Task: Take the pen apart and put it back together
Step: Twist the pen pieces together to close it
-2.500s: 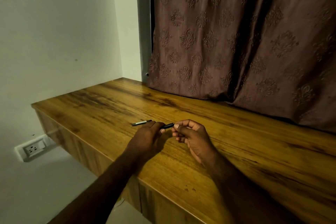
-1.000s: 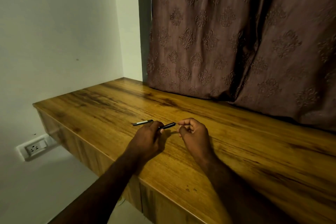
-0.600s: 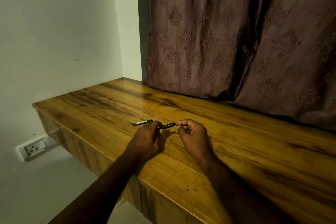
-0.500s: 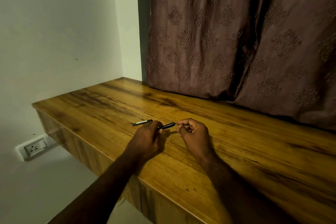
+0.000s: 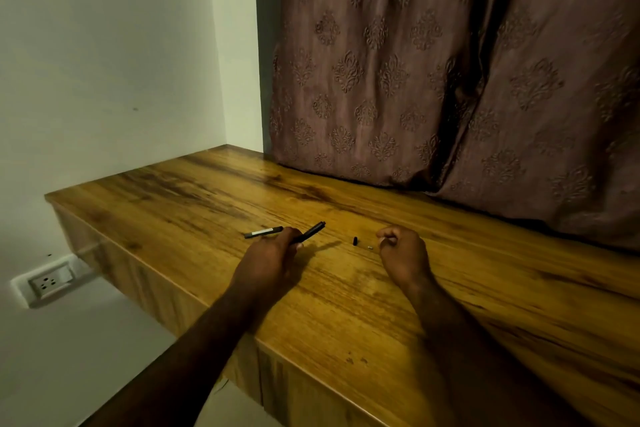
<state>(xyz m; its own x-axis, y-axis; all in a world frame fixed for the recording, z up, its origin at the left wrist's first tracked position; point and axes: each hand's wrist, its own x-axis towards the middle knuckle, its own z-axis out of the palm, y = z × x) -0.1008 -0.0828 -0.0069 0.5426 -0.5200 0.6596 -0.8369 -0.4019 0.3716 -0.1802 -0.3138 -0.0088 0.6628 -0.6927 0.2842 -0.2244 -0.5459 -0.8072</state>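
Black pen barrel (image 5: 311,234) gripped in left hand (image 5: 273,253), long axis tilting up-right toward right hand (image 5: 403,253). Between them on tabletop (image 5: 346,305): small black piece (image 5: 355,240), silver bit (image 5: 370,247), nearest the right hand. Its fingers are curled; any pinch, cannot tell.

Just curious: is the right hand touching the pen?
No, only the left hand grips the pen; the right hand is apart from it, by the table.

Dim, warm light (soft shadows)
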